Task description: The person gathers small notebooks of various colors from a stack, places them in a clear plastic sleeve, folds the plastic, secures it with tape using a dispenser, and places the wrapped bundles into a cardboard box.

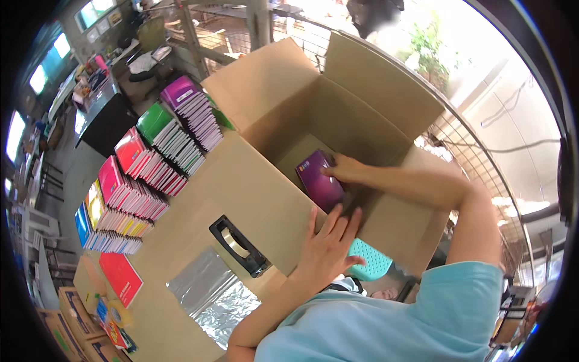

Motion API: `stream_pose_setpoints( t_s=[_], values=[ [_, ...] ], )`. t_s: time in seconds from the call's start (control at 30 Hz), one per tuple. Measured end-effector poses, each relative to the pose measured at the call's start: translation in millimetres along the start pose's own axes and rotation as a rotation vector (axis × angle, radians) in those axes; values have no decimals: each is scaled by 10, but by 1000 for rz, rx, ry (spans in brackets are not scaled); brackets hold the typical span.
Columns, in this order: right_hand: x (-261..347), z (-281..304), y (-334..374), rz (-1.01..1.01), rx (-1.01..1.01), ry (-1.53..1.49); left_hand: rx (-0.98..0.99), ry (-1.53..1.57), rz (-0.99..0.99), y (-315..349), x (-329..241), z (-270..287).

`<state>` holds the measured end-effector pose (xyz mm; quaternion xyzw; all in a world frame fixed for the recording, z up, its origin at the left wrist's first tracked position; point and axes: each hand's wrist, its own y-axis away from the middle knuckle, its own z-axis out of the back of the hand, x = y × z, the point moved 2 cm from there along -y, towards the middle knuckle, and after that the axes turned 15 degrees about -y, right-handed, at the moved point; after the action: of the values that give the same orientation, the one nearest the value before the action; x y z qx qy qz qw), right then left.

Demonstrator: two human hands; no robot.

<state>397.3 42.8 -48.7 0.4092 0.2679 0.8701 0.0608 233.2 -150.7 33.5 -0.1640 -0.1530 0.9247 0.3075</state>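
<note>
A large open cardboard box (362,108) stands at the centre right with its flaps spread. Inside it, my right hand (347,169) grips the edge of a glossy purple notebook (319,181), the thumb lying on its cover. Whether more notebooks lie beneath it I cannot tell. My left hand (329,244) is open, fingers spread, at the near rim of the box; its fingertips reach close to the purple notebook's lower end. Left of the box, several tall stacks of notebooks stand in a row, among them purple (190,108), green (172,139) and red (148,160) ones.
A black tape dispenser (240,246) sits on the cardboard-coloured tabletop, beside a silver foil sheet (217,295). Farther left lie a red notebook (120,277) and a tape roll (120,314). A turquoise perforated item (369,260) is below the box. Wire mesh fencing (476,160) runs behind.
</note>
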Motion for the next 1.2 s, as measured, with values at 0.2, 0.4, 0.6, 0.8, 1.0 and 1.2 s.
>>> stream_pose_setpoints(
  t_s=[0.2, 0.4, 0.6, 0.8, 1.0, 1.2],
  values=[
    [492, 127, 403, 409, -157, -404, -480, 179, -249, 96, 452, -248],
    [259, 1456, 480, 563, -186, -835, -738, 114, -351, 34, -11, 353],
    [1261, 1140, 1286, 706, 13, -1086, -849, 41, -362, 387, -155, 572],
    [1577, 526, 1447, 558, 7, -854, -896, -3, -284, 423, -131, 337],
    [925, 420, 1130, 377, -120, -833, -411, 235, -40, 213, -835, -122],
    [275, 476, 771, 234, -42, -707, -136, 36, -112, 223, 225, 376]
  ],
)
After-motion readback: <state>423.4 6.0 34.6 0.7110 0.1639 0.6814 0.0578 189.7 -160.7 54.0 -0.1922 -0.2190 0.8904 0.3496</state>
